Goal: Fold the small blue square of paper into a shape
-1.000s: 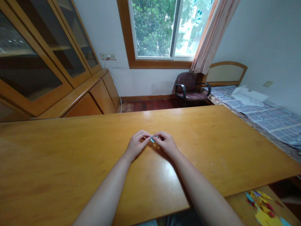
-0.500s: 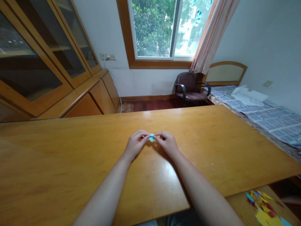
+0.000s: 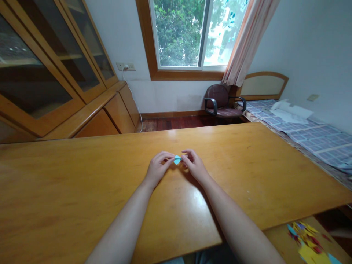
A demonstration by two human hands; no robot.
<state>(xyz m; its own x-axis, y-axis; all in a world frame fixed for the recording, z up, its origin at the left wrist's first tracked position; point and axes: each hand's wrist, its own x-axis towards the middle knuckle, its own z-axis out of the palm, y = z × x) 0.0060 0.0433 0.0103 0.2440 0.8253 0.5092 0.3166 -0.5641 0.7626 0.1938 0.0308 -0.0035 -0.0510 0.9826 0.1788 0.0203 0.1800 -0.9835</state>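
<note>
Near the middle of the table (image 3: 90, 190), a small piece of folded light-blue paper (image 3: 177, 160) is held a little above the surface, with a dark crease line across it. My left hand (image 3: 159, 167) pinches its left end between thumb and fingertips. At the right end is my right hand (image 3: 194, 165), its index finger raised away from the thumb. That thumb sits right by the paper's tip; whether it touches cannot be made out. The other right fingers curl below and are partly hidden.
At lower right, a lower surface (image 3: 277, 238) holds a pile of yellow, red and blue paper scraps (image 3: 306, 234). Small white specks lie on the table's right side. Beyond are a chair (image 3: 220, 101), a bed (image 3: 310, 135) and a glass-door cabinet (image 3: 74, 69).
My right hand has loosened from its pinch, its index finger lifting up off the paper's right end. My left hand keeps its pinch almost unmoved.
</note>
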